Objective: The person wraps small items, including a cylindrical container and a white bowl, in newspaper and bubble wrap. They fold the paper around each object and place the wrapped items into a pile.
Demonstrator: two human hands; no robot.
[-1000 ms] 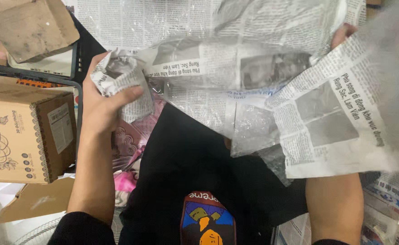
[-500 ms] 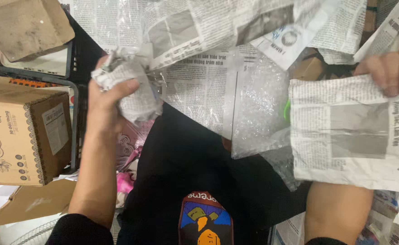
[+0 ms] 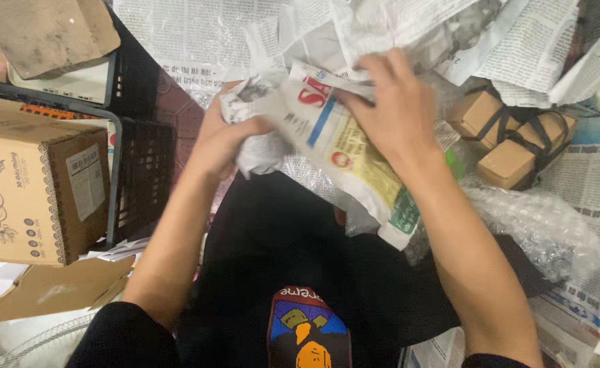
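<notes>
Crumpled newspaper bundle [image 3: 313, 129] was gripped by closed left hand [image 3: 221, 140] and right hand [image 3: 392, 109]; brown cardboard box [image 3: 37, 187] lay left, strapped cartons [image 3: 511, 140] right.

Packing area: newspaper [image 3: 204, 34], cardboard boxes [image 3: 34, 191]

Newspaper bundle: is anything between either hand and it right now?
Nothing visible. The left hand grips the crumpled end of the newspaper bundle directly, and the right hand presses on top of its printed sheet. Bubble wrap lies beside and below, not between.
</notes>
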